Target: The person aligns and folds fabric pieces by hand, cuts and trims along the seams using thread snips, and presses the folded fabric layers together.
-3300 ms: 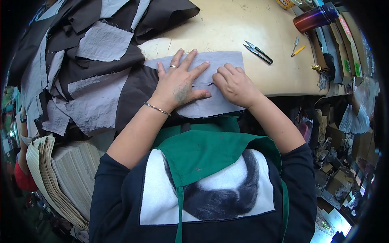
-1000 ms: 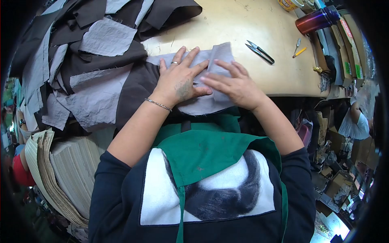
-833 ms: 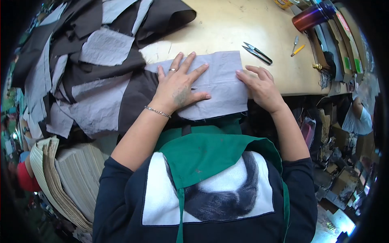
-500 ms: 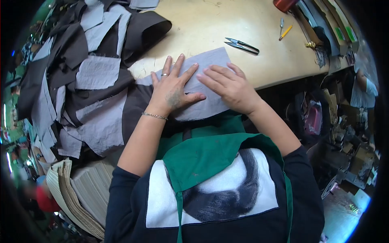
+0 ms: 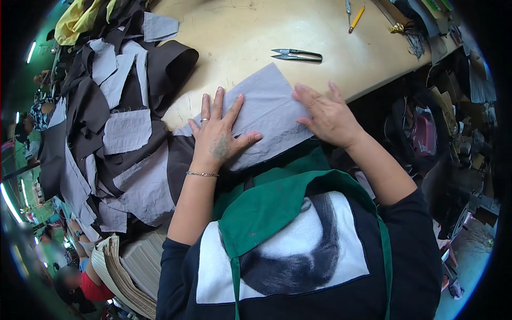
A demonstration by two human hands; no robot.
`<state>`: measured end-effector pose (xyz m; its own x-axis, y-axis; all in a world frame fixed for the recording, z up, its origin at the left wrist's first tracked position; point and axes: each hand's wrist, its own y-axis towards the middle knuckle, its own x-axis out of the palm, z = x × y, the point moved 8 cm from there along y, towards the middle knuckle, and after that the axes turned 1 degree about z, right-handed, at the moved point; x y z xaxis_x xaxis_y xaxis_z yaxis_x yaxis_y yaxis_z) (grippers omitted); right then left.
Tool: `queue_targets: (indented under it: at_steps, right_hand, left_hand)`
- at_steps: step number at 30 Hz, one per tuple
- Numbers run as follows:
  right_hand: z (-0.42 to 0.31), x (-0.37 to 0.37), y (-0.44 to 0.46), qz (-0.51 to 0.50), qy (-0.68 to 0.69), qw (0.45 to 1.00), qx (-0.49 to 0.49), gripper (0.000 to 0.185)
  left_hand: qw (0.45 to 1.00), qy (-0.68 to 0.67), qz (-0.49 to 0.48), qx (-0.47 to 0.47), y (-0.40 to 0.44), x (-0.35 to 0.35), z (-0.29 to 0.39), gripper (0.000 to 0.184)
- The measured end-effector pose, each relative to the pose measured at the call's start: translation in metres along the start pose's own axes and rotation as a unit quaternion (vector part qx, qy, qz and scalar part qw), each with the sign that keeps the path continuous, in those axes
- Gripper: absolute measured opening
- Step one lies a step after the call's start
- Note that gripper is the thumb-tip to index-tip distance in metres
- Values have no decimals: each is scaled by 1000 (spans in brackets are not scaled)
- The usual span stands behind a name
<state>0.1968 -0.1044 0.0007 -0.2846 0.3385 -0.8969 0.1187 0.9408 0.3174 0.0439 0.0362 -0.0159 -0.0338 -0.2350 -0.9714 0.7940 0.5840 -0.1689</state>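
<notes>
A grey fabric piece (image 5: 269,104) lies at the near edge of the table, over dark cloth. My left hand (image 5: 217,136) rests flat on its left part, fingers spread, a ring and bracelet on it. At the fabric's right edge is my right hand (image 5: 330,116), fingers apart and holding nothing; whether it touches the cloth I cannot tell. Beyond the fabric lie black thread snips (image 5: 297,55). To the left of my left hand is a heap of dark fabric (image 5: 85,106) with grey pieces (image 5: 128,132) on top.
A yellow pencil (image 5: 357,20) and a small metal tool (image 5: 348,10) lie at the far right of the wooden table (image 5: 234,42). Stacked paper or card (image 5: 141,266) stands at the lower left. Another person's red sleeve (image 5: 96,287) shows beyond it.
My right hand has moved right, from the middle of the grey fabric to its right edge. My left hand stays on the fabric. The camera view has shifted.
</notes>
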Motion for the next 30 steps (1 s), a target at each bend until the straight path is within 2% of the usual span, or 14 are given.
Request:
queue_targets:
  at_steps: [3, 6, 7, 9, 14, 17, 20, 23, 24, 25, 27, 30]
  right_hand:
    - [4, -18, 0, 57, -122, 991, 25, 56]
    - [-14, -23, 13, 131, 8, 991, -5, 54]
    - [-30, -18, 21, 124, 96, 985, -74, 54]
    - [-59, 7, 31, 60, 141, 983, -103, 56]
    - [-56, 28, 30, 22, 137, 988, -66, 53]
    - [-53, 28, 29, 13, 142, 988, -60, 52]
    - [-54, 30, 28, 9, 148, 987, -56, 54]
    - [-51, 30, 27, 10, 140, 988, -60, 54]
    - [-51, 30, 26, 8, 138, 989, -59, 54]
    - [-51, 30, 26, 7, 136, 989, -57, 54]
    - [-50, 29, 22, 22, 124, 991, -47, 55]
    - [-49, 31, 16, 52, 99, 994, -7, 55]
  left_hand:
    - [1000, 16, 5, -6, 1, -4, 4, 93]
    - [1000, 24, 7, -6, 2, -6, 9, 92]
    - [1000, 24, 5, -8, 2, -6, 10, 91]
    - [998, 43, 43, 1, -4, -11, 15, 90]
    - [987, 31, 150, -39, -84, -23, -5, 90]
    - [972, 34, 136, -190, -151, 6, -45, 101]
    - [941, 50, 95, -320, -184, 40, -74, 102]
    - [949, 36, 202, -239, -180, 28, -82, 102]
    - [952, 58, 198, -225, -178, 18, -83, 99]
    - [948, 44, 248, -194, -179, 2, -85, 85]
    - [946, 53, 267, -174, -172, -31, -90, 69]
    - [909, 183, 371, -41, -130, -91, -84, 52]
